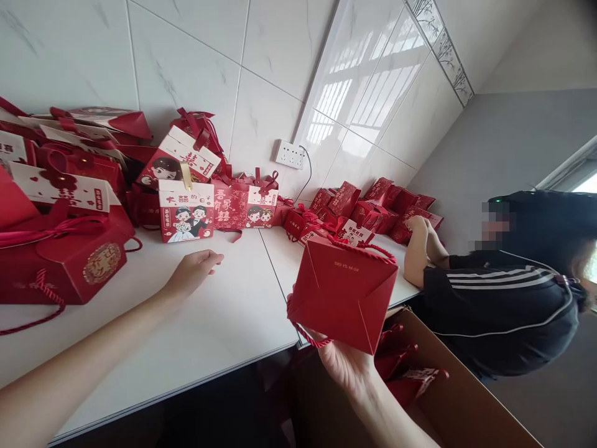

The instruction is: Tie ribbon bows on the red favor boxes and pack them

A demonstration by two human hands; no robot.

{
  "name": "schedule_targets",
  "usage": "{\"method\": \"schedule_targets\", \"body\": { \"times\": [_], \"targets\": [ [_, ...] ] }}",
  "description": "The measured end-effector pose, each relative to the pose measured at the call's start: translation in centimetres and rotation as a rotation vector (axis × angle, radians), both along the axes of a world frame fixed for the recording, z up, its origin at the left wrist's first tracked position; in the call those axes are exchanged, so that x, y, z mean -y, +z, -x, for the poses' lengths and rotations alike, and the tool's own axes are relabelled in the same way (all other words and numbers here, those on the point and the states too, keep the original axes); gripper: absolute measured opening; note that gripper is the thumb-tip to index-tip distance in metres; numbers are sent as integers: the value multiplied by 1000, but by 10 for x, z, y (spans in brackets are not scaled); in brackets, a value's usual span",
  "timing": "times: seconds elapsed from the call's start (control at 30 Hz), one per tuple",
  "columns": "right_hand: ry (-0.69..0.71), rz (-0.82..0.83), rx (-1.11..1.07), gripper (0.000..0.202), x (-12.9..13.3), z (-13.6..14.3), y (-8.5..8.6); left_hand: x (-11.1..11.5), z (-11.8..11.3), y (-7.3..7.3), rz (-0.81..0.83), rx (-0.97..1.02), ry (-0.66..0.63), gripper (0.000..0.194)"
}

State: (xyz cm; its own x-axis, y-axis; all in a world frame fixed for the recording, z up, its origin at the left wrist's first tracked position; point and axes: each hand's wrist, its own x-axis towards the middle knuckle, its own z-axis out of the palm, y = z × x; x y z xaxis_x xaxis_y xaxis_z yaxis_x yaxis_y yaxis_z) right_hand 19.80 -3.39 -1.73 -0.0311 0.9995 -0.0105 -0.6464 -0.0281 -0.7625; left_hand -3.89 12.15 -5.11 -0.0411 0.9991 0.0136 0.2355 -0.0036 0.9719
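Observation:
My right hand [346, 367] holds up a red gift box [345, 292] from beneath, above the table's front edge. The box's folded base with small printed letters faces me, and twisted red cords [308, 336] hang along its sides. Most of those fingers are hidden behind the box. Over the white table [233, 311], my left hand [193, 270] has its fingers curled in, with nothing visible in them. Closest to it stands a red and white gift box [186, 211] with a cartoon bride and groom and a ribbon loop on top.
Several red gift boxes [60, 261] crowd the left of the table; more red boxes [377, 205] lie at the far right. A power strip [290, 154] hangs on the tiled wall. Below right, a cardboard carton [459, 379] holds red boxes. Another person [504, 298] leans on the table.

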Motion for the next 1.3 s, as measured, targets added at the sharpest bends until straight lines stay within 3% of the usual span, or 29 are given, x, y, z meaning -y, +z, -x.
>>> {"method": "schedule_targets", "body": {
  "times": [0.1, 0.17, 0.27, 0.4, 0.5, 0.63, 0.7, 0.77, 0.8, 1.0, 1.2, 1.3],
  "targets": [
    [-147, -142, 345, 65, 6, -2, -2, -1, 0, -3, -12, -9, -14, 33],
    [-402, -342, 681, 68, 11, -7, -4, -4, 1, -6, -26, -4, -30, 33],
    [-750, -657, 1157, 101, 19, -22, -9, -7, 3, -7, -34, -8, -47, 34],
    [-797, -729, 1427, 102, 28, -41, -12, 5, -2, 1, -89, -146, -54, 34],
    [-807, -702, 1536, 99, 35, -50, -9, 35, -22, 15, -324, -225, -214, 31],
    [-792, -657, 1603, 100, 48, -60, -5, 85, -71, 39, -612, -105, -447, 29],
    [-785, -634, 1609, 102, 54, -67, -6, 104, -96, 50, -676, -105, -515, 30],
    [-795, -591, 1608, 103, 61, -76, -8, 119, -117, 56, -717, -132, -545, 14],
    [-806, -568, 1604, 103, 64, -80, -9, 125, -126, 58, -760, -132, -540, 8],
    [-855, -492, 1564, 100, 89, -100, -13, 162, -159, 50, -1262, -136, -547, 13],
    [-878, -479, 1496, 99, 111, -115, -16, 181, -184, 46, -1412, -146, -534, 13],
    [-906, -426, 1527, 101, 122, -123, -16, 183, -195, 48, -1366, -77, -542, 14]
  ]
}}
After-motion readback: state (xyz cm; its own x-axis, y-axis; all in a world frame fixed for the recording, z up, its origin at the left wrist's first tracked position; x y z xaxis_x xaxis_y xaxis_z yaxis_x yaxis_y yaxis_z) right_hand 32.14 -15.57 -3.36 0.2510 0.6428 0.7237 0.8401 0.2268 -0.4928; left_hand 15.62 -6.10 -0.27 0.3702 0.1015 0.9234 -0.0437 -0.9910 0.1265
